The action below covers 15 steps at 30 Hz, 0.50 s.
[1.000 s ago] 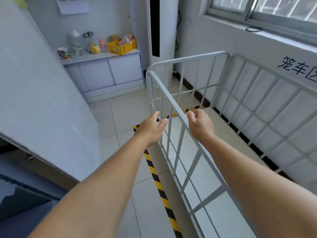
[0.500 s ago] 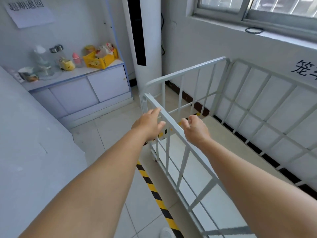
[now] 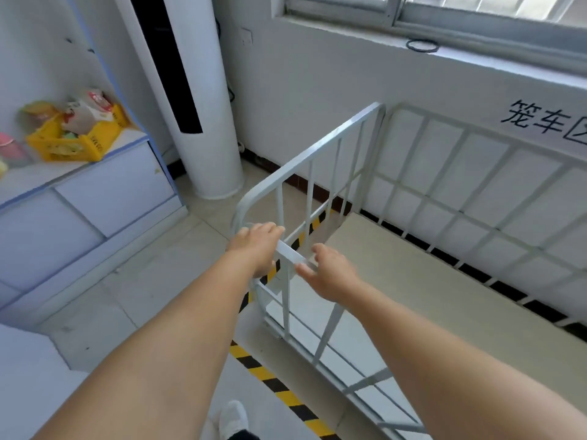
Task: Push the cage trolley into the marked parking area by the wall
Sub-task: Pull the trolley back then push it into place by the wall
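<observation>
At far left a low white cabinet (image 3: pixel 95 198) stands against the wall, with a yellow basket (image 3: pixel 74 139) of packets on its top near the right-hand end. Just right of it a tall white floor air conditioner (image 3: pixel 203 100) fills the corner, its round base on the tiled floor (image 3: pixel 152 281) close to the far end of the cage trolley (image 3: pixel 444 198). The trolley, a white metal frame of bars with a pale deck, sits along the wall under the window (image 3: pixel 444 14); its long far side is near the dark skirting, below black characters (image 3: pixel 540 122) painted on the wall. Yellow-and-black hazard tape (image 3: pixel 273 382) runs on the floor along the trolley's near side and shows again through the bars at the far end, so the frame seems to lie inside the marked line, though the right part of the area is cut off by the picture edge. Open tile lies between the cabinet and the tape; the air conditioner leaves only a narrow gap ahead of the trolley. A white shoe (image 3: pixel 233 419) shows at the bottom edge, just left of the tape. Both bare arms reach forward to the near top rail by its rounded corner. The left hand (image 3: pixel 259 246) lies over the rail with fingers curled around it. The right hand (image 3: pixel 330 274) sits just beside it, fingers loosely spread and resting against the rail, not closed around it.
</observation>
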Each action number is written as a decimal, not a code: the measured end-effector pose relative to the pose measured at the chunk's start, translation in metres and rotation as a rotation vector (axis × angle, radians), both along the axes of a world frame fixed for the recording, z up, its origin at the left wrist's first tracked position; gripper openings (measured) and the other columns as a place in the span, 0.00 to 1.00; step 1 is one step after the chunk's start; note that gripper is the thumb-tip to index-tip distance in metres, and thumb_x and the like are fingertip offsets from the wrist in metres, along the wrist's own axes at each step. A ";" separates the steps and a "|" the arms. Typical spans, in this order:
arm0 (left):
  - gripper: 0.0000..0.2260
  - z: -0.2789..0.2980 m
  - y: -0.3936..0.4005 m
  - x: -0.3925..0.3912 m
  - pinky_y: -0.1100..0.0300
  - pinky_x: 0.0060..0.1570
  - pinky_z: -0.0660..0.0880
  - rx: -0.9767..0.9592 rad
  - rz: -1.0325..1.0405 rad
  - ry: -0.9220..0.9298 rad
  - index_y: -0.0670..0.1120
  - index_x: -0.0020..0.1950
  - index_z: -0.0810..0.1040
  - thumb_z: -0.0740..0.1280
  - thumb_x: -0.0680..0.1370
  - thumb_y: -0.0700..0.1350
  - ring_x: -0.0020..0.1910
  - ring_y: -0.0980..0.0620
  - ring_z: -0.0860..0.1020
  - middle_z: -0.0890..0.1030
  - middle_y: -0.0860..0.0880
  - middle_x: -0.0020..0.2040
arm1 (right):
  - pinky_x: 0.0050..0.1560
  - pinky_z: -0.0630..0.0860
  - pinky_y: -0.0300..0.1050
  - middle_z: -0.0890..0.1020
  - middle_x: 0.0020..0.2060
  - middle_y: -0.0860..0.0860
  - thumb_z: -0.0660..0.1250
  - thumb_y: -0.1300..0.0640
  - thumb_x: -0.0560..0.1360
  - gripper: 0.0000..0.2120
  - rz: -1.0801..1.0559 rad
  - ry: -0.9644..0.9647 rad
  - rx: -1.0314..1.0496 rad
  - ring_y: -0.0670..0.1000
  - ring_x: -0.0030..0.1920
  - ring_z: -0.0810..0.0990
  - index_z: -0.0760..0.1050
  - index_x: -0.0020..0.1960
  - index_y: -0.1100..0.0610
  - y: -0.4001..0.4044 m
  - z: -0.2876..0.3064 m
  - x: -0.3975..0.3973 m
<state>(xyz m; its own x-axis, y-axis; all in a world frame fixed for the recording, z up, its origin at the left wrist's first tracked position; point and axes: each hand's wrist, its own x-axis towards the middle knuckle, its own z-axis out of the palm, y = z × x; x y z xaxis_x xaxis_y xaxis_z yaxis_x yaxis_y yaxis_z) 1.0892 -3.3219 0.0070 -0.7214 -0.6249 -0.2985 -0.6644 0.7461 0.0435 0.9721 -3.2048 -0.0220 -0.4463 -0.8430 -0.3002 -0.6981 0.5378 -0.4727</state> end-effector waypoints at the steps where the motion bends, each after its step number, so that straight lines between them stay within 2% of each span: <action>1: 0.29 -0.003 -0.016 -0.001 0.51 0.71 0.59 -0.016 -0.067 -0.032 0.50 0.76 0.59 0.66 0.77 0.43 0.73 0.49 0.62 0.64 0.50 0.74 | 0.57 0.74 0.54 0.76 0.60 0.54 0.60 0.38 0.76 0.28 -0.008 -0.005 0.026 0.56 0.58 0.75 0.65 0.68 0.55 -0.011 0.000 0.006; 5: 0.20 -0.013 -0.066 -0.006 0.52 0.66 0.64 -0.071 -0.335 -0.146 0.50 0.66 0.71 0.67 0.75 0.46 0.66 0.49 0.71 0.74 0.50 0.64 | 0.52 0.75 0.53 0.77 0.56 0.54 0.61 0.41 0.76 0.23 -0.093 -0.017 0.111 0.57 0.53 0.77 0.66 0.63 0.56 -0.048 -0.002 0.027; 8: 0.12 -0.018 -0.089 -0.014 0.52 0.68 0.59 -0.033 -0.405 -0.195 0.51 0.59 0.76 0.67 0.75 0.49 0.60 0.49 0.75 0.79 0.51 0.56 | 0.50 0.76 0.53 0.78 0.52 0.54 0.60 0.42 0.76 0.22 -0.141 -0.019 0.164 0.58 0.50 0.78 0.66 0.63 0.55 -0.068 -0.006 0.034; 12: 0.06 -0.024 -0.110 -0.021 0.51 0.72 0.55 0.003 -0.474 -0.253 0.50 0.51 0.76 0.65 0.77 0.49 0.55 0.48 0.77 0.81 0.50 0.50 | 0.43 0.76 0.51 0.78 0.44 0.53 0.59 0.42 0.77 0.17 -0.136 0.056 0.242 0.56 0.44 0.78 0.68 0.55 0.54 -0.087 -0.016 0.036; 13: 0.05 -0.026 -0.115 -0.021 0.52 0.70 0.59 0.017 -0.488 -0.250 0.50 0.50 0.75 0.65 0.77 0.49 0.54 0.48 0.77 0.80 0.50 0.50 | 0.41 0.75 0.50 0.78 0.43 0.52 0.59 0.41 0.76 0.16 -0.132 0.089 0.258 0.56 0.43 0.78 0.69 0.54 0.54 -0.091 -0.018 0.036; 15: 0.03 -0.031 -0.122 -0.018 0.56 0.55 0.68 0.095 -0.471 -0.222 0.50 0.49 0.74 0.63 0.77 0.47 0.52 0.47 0.76 0.80 0.49 0.49 | 0.38 0.73 0.48 0.76 0.40 0.51 0.60 0.40 0.76 0.17 -0.139 0.140 0.281 0.55 0.40 0.77 0.70 0.51 0.54 -0.097 -0.020 0.037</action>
<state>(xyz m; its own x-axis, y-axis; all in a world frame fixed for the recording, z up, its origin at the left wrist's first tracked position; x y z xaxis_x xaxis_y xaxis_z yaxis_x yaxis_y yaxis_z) 1.0713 -3.4439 -0.0239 -0.8305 -0.2107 -0.5156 -0.2586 0.9657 0.0220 1.0093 -3.3021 -0.0419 -0.6046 -0.6639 -0.4402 -0.6561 0.7284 -0.1973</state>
